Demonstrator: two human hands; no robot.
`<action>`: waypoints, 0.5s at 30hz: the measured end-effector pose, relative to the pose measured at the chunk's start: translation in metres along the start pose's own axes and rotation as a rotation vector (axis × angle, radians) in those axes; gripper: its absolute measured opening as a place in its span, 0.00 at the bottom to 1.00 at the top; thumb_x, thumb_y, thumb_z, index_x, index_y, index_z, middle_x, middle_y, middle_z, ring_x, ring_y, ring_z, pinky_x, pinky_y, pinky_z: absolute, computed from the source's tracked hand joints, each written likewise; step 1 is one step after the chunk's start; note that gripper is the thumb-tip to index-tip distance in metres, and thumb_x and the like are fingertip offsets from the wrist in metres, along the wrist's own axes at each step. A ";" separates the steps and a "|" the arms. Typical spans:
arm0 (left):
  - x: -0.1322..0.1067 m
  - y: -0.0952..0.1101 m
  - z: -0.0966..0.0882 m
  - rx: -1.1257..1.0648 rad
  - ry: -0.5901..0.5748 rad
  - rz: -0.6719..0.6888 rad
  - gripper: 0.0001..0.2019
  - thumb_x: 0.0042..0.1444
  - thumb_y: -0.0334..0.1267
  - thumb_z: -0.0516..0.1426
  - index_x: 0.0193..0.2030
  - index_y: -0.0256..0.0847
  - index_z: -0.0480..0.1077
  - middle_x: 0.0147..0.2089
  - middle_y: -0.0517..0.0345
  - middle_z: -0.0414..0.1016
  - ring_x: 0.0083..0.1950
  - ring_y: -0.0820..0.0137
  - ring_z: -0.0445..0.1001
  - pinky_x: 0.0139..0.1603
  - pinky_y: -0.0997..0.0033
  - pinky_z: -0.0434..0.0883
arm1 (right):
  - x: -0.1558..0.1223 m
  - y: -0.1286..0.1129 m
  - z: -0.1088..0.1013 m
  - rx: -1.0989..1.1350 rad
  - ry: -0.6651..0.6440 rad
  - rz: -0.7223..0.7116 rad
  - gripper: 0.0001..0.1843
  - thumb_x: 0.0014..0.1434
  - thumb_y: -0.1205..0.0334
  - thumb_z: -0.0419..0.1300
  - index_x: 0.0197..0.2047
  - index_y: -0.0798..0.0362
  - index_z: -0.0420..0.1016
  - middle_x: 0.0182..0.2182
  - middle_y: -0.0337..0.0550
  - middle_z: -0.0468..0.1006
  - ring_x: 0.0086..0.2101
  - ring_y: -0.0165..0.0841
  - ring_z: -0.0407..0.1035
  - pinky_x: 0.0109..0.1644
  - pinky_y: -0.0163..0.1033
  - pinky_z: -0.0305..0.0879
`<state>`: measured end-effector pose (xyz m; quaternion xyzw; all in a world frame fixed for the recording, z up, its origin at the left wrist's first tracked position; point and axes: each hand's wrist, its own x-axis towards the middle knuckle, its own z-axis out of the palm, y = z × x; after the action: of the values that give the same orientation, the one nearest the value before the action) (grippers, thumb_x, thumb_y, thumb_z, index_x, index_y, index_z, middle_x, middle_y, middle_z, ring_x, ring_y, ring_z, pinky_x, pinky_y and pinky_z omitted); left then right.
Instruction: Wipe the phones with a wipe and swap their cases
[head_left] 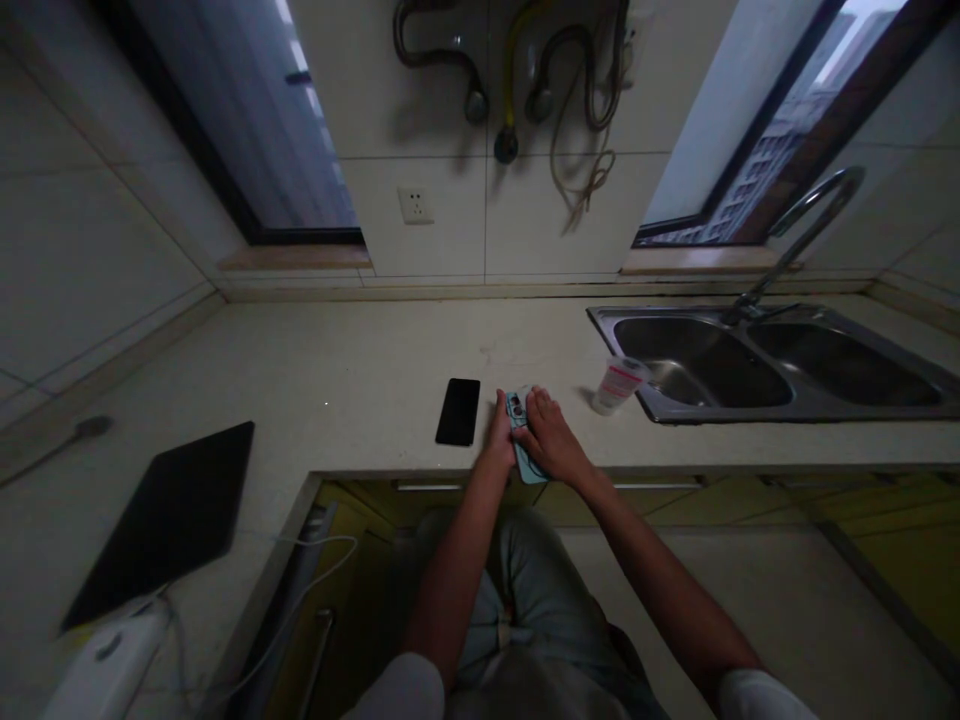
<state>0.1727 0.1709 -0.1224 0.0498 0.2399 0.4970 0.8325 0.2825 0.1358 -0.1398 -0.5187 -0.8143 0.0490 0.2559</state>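
Note:
At the counter's front edge I hold a phone in a light blue case [533,470], its back with the camera lenses turned up. My left hand [501,436] is closed around its left side, the thumb along the edge and the other fingers hidden underneath. From the right, my right hand [553,436] lies over the phone's back and grips it, fingers close together near the lenses. A second phone [458,412], black, lies flat on the counter just left of my hands. A clear plastic cup with pink print [619,385] stands to their right, by the sink.
A double steel sink [652,408] with a tall faucet [810,210] is set into the counter [360,380] at right. At left lie a black flat panel [165,520] and a white device [109,665] with a cable. Hoses [577,40] and a socket [415,205] are on the wall.

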 end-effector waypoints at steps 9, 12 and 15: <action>0.006 -0.005 -0.011 0.003 -0.010 0.021 0.30 0.65 0.59 0.44 0.53 0.36 0.73 0.51 0.41 0.79 0.60 0.53 0.73 0.63 0.50 0.66 | 0.012 -0.014 0.001 -0.004 -0.054 -0.072 0.38 0.69 0.46 0.47 0.72 0.65 0.49 0.70 0.69 0.49 0.70 0.53 0.40 0.70 0.66 0.46; 0.014 -0.009 -0.015 -0.008 -0.069 0.013 0.31 0.64 0.61 0.43 0.49 0.37 0.74 0.53 0.38 0.77 0.61 0.50 0.71 0.62 0.48 0.66 | 0.010 -0.028 0.002 -0.026 -0.062 -0.184 0.40 0.68 0.47 0.51 0.73 0.66 0.48 0.70 0.69 0.50 0.70 0.52 0.41 0.71 0.64 0.46; 0.012 -0.009 -0.016 -0.028 -0.075 0.054 0.30 0.65 0.61 0.41 0.45 0.39 0.74 0.52 0.39 0.77 0.61 0.49 0.71 0.60 0.49 0.67 | 0.012 -0.032 -0.003 -0.037 -0.092 -0.237 0.40 0.67 0.48 0.53 0.72 0.65 0.49 0.69 0.67 0.53 0.70 0.52 0.46 0.70 0.62 0.48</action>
<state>0.1778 0.1744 -0.1436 0.0633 0.2001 0.5202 0.8278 0.2535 0.1314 -0.1215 -0.4205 -0.8816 0.0269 0.2126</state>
